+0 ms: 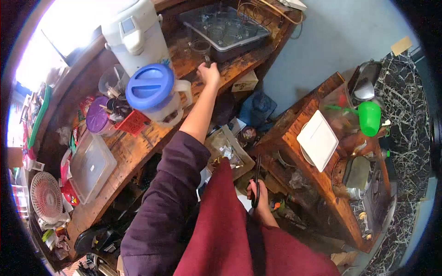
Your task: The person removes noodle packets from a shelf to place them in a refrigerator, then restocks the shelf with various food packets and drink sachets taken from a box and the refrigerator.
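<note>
My left hand (209, 75) stretches out over the wooden counter, its fingers closed at the handle of a clear glass mug (201, 46). Just behind that mug is a clear lidded plastic bin (225, 30) with glassware showing through. Nearer to me on the counter stands a clear pitcher with a blue lid (151, 87). Low in front of my body, my right hand (261, 198) is wrapped round a slim black tool (256, 184) with a looped handle, pointing away from me; its exact kind is hard to make out.
A white thermos dispenser (136, 39), a red basket (132, 123), a purple-lidded tub (98, 115) and a small fan (46, 192) line the counter. To the right, a wooden stand (317, 184) carries a white lid (318, 140) and a green cup (369, 118). Below sits an open cardboard box (244, 161).
</note>
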Demonstrator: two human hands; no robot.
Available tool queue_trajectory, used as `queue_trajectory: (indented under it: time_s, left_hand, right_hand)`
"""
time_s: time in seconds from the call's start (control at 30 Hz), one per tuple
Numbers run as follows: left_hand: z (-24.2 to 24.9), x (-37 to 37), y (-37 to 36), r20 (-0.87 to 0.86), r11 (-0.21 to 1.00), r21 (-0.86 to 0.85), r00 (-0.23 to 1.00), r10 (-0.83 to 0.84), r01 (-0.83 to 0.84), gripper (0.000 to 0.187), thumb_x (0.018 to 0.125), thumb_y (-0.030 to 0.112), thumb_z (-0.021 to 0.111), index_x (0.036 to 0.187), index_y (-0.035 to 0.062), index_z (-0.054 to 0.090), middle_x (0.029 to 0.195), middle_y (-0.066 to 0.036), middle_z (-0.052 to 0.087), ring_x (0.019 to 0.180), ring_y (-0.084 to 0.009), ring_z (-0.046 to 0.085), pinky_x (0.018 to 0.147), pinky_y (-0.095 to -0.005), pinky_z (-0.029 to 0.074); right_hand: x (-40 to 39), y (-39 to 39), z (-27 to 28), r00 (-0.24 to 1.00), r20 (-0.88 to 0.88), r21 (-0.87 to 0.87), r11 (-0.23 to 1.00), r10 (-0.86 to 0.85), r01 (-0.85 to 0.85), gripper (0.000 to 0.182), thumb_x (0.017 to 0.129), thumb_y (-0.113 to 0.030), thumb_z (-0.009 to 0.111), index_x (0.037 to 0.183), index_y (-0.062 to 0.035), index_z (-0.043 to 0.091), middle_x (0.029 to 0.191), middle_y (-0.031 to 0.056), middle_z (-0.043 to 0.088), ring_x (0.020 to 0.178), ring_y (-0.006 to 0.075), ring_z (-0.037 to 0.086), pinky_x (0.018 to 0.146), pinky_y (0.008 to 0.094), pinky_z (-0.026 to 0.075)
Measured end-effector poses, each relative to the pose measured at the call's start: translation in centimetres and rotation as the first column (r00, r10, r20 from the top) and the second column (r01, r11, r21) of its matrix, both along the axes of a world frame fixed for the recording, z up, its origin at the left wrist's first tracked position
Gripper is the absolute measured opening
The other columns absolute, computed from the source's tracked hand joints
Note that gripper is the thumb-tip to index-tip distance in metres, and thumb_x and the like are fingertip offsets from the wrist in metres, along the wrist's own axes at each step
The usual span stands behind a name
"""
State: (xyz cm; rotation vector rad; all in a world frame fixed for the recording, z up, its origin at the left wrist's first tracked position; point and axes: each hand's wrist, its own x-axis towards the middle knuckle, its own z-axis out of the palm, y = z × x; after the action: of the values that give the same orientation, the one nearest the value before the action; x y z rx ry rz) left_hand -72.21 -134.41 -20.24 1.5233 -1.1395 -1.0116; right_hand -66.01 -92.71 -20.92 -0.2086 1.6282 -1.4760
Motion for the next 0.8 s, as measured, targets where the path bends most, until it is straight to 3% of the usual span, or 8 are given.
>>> queue_trajectory:
  time_s: [0.1,0.17,0.3,0.37,0.4,0.6,0.73,0.8]
  left_hand:
    - [-2.0,-1.0,-3.8,-0.032,0.999,0.046,0.999,0.005,-0.004,0.044,0.073,0.029,0.061,0.105,0.001,0.052,0.108,-0.021,0.05,0.101,-0.0351,0.047,0.088,-0.0396,0.036]
    - [-4.1,-1.4,-5.8,-0.223,0.985,0.048,0.963,-0.152,0.167,0.038,0.078,0.032,0.057,0.1,0.0008,0.056,0.095,-0.018,0.058,0.091,-0.0332,0.054,0.083,-0.0387,0.04]
    - [-3.7,0.0,-5.1,-0.277,0.997,0.008,0.958,-0.073,0.078,0.033,0.086,0.032,0.046,0.092,0.0011,0.055,0.089,-0.017,0.06,0.087,-0.0319,0.055,0.08,-0.0405,0.04]
    - [-3.2,0.7,-4.5,0.106,0.981,-0.091,0.978,0.178,-0.169,0.029,0.088,0.028,0.043,0.095,-0.0002,0.05,0.087,-0.015,0.056,0.076,-0.0284,0.053,0.066,-0.0397,0.042]
    - [-2.9,0.9,-4.2,0.108,0.981,-0.091,0.977,0.182,-0.172,0.029,0.088,0.028,0.043,0.095,-0.0002,0.05,0.087,-0.015,0.056,0.076,-0.0284,0.053,0.066,-0.0397,0.042]
    - [-3.7,1.1,-4.4,-0.054,0.953,-0.081,0.956,0.289,-0.293,0.031,0.088,0.029,0.042,0.097,-0.0002,0.05,0.098,-0.017,0.051,0.091,-0.0345,0.048,0.081,-0.0466,0.034]
    - [-2.9,0.3,-3.0,-0.241,0.967,-0.044,0.942,0.233,-0.251,0.033,0.082,0.02,0.054,0.104,-0.0023,0.046,0.1,-0.019,0.048,0.095,-0.0324,0.046,0.085,-0.0452,0.032]
    - [-2.2,-1.5,-2.0,-0.199,0.894,-0.023,0.878,0.434,-0.447,0.046,0.075,0.017,0.061,0.111,-0.0019,0.04,0.11,-0.019,0.042,0.106,-0.0322,0.037,0.091,-0.043,0.028]
  right_hand:
    - [-1.5,-0.1,0.2,0.997,-0.046,-0.006,0.998,0.062,-0.063,0.025,0.086,-0.026,0.052,0.099,-0.0048,0.047,0.072,-0.0005,0.049,0.059,0.0078,0.048,0.051,0.0216,0.039]
    - [-2.4,-0.3,-0.7,0.997,-0.037,-0.004,0.998,0.064,-0.064,0.025,0.086,-0.026,0.052,0.099,-0.0054,0.047,0.073,-0.0006,0.049,0.059,0.0077,0.048,0.051,0.0214,0.039]
    - [-3.1,-1.5,-0.7,0.999,-0.009,-0.021,0.999,0.047,-0.047,0.028,0.082,-0.027,0.059,0.096,-0.0058,0.047,0.071,0.0002,0.049,0.056,0.0065,0.046,0.048,0.0204,0.039]
    - [-3.3,-2.1,-0.9,0.998,-0.004,-0.037,0.997,0.064,-0.064,0.029,0.082,-0.027,0.059,0.097,-0.0057,0.047,0.071,0.0002,0.049,0.056,0.0066,0.046,0.048,0.0205,0.039]
    - [-3.4,-2.3,-1.1,0.996,0.018,-0.04,0.996,0.086,-0.085,0.029,0.082,-0.028,0.059,0.097,-0.0058,0.047,0.072,0.0,0.049,0.056,0.0066,0.046,0.049,0.0206,0.039]
    - [-3.8,-3.9,-0.6,0.983,0.021,0.008,0.983,0.181,-0.181,0.029,0.082,-0.028,0.059,0.097,-0.0066,0.047,0.07,-0.0021,0.048,0.057,0.0057,0.046,0.05,0.02,0.038]
    - [-4.2,-5.0,-0.2,0.977,0.017,0.013,0.977,0.212,-0.213,0.025,0.082,-0.027,0.059,0.096,-0.0089,0.047,0.069,-0.0033,0.047,0.056,0.0047,0.044,0.05,0.0189,0.036]
    - [-4.8,-6.0,0.3,0.978,0.034,-0.051,0.977,0.208,-0.206,0.024,0.083,-0.026,0.058,0.095,-0.0092,0.047,0.07,-0.0034,0.047,0.056,0.0045,0.044,0.05,0.0186,0.036]
